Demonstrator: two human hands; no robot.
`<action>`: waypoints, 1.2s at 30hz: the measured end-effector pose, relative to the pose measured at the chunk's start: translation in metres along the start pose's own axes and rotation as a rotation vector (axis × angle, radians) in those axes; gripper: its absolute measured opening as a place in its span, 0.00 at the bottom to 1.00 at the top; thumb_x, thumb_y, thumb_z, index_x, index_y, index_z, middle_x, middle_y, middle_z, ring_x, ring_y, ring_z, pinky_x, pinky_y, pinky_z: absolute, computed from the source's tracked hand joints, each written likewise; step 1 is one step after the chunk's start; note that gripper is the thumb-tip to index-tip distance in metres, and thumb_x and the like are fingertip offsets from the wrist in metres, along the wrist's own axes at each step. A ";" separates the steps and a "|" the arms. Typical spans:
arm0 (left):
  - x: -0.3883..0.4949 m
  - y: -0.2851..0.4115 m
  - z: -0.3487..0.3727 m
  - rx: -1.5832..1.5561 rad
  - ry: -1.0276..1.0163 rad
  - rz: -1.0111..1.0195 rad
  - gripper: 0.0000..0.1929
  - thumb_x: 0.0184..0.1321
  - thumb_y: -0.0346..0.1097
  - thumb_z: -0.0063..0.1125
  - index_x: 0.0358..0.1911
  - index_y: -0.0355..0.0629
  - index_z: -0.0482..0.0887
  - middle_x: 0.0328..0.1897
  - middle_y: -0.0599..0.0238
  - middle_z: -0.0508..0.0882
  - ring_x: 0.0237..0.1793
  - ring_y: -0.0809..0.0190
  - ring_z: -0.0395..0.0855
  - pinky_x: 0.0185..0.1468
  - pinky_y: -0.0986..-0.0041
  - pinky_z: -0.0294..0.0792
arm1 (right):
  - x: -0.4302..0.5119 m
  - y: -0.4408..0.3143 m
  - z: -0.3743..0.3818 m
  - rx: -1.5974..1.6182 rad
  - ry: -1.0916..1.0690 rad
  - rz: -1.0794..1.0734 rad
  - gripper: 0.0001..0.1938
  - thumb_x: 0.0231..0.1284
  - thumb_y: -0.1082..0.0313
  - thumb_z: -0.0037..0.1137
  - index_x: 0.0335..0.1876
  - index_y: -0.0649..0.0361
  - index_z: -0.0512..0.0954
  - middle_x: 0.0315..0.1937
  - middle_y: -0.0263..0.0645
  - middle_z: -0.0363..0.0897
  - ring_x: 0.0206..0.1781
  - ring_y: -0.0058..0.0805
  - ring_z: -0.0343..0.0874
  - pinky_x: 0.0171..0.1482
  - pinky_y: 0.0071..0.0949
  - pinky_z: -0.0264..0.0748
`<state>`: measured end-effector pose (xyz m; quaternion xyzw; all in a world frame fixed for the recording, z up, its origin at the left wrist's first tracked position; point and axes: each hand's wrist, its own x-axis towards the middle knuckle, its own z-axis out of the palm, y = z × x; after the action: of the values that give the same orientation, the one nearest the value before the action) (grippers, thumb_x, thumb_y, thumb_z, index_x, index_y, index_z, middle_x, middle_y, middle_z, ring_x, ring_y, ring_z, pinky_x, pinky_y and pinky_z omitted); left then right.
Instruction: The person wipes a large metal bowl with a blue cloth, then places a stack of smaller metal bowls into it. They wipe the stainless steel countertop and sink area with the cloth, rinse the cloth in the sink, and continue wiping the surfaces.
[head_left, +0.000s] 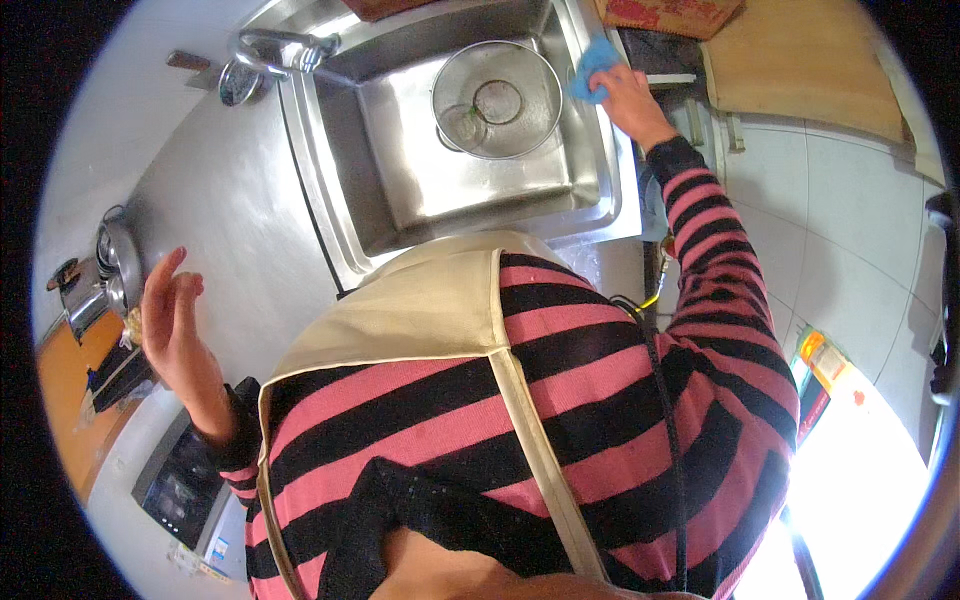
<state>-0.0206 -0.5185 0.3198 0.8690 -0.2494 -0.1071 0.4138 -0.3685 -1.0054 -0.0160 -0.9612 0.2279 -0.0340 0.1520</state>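
My right hand (628, 97) grips a blue cloth (596, 66) against the right rim of a stainless steel sink (300, 172). Inside the basin sits a round wire-mesh strainer (536, 97), with a small green bit near its middle. A chrome faucet (285, 51) stands at the sink's upper left corner. Well left of the sink, my left hand (176, 322) is raised over the steel counter (217, 195), fingers apart and holding nothing.
Beside the faucet are a small metal strainer (240, 82) and a knife with a wooden handle (187, 60). Metal pots (120, 255) stand at the left. A cardboard box (671, 15) lies beyond the sink's upper right corner.
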 end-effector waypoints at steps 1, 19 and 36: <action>-0.005 -0.003 0.001 -0.009 -0.026 -0.012 0.17 0.73 0.28 0.58 0.63 0.35 0.83 0.61 0.60 0.87 0.52 0.66 0.84 0.59 0.74 0.75 | -0.021 -0.005 0.003 0.020 -0.023 0.010 0.20 0.58 0.76 0.53 0.56 0.46 0.78 0.54 0.42 0.73 0.61 0.51 0.71 0.65 0.45 0.68; -0.178 -0.165 -0.106 -0.221 0.055 -0.124 0.14 0.74 0.26 0.58 0.60 0.36 0.85 0.52 0.68 0.86 0.46 0.70 0.82 0.57 0.77 0.73 | -0.142 -0.223 0.101 -0.117 -0.135 0.594 0.24 0.64 0.65 0.52 0.66 0.58 0.72 0.66 0.37 0.71 0.71 0.51 0.68 0.70 0.58 0.65; -0.442 -0.317 -0.209 -0.318 0.371 -0.536 0.13 0.71 0.28 0.59 0.57 0.37 0.86 0.53 0.66 0.89 0.47 0.69 0.84 0.55 0.75 0.75 | -0.039 -0.496 0.156 0.670 -0.133 0.205 0.22 0.52 0.65 0.60 0.56 0.52 0.85 0.51 0.52 0.85 0.54 0.50 0.84 0.57 0.42 0.79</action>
<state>-0.2060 0.0206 0.1983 0.8328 0.0862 -0.0899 0.5393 -0.1703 -0.5233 -0.0121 -0.8301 0.2891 -0.0285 0.4759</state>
